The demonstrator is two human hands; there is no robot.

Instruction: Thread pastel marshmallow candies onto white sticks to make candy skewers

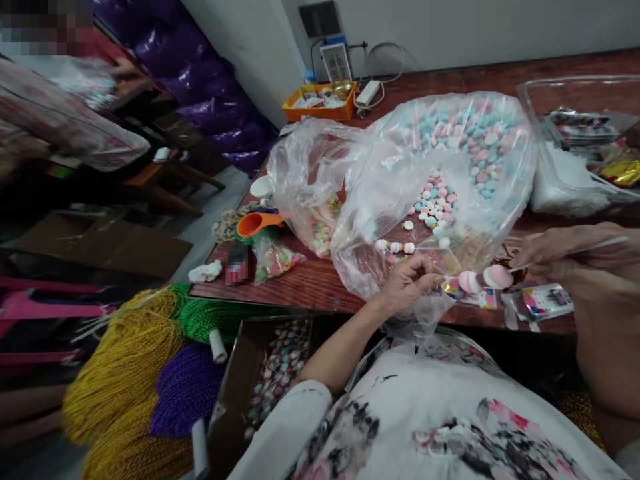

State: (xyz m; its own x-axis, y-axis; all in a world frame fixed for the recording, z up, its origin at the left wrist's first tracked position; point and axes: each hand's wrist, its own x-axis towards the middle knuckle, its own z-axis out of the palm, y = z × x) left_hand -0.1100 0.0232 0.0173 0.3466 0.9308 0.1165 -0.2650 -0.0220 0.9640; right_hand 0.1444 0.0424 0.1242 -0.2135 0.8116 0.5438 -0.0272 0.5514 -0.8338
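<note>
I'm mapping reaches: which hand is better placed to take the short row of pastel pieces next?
Probably the left hand: it is near the short row; the right hand is farther off, holding a thin white strip.

A plain grey wall (480, 33) rises behind the back edge of the table (310, 287), whose top is reddish brown with dark wood grain. A dark rectangular panel (320, 19) hangs on it above the back left corner. Beyond the table's left edge, a tall stack of shiny purple bundles (195, 87) leans by the wall, over a grey floor (227, 200). Farther out stand a low wooden stool (170, 175), an opened cardboard box (100, 247) and a pink frame (30, 305), partly blurred. Light is dim and cool, glinting off the purple wrapping.
</note>
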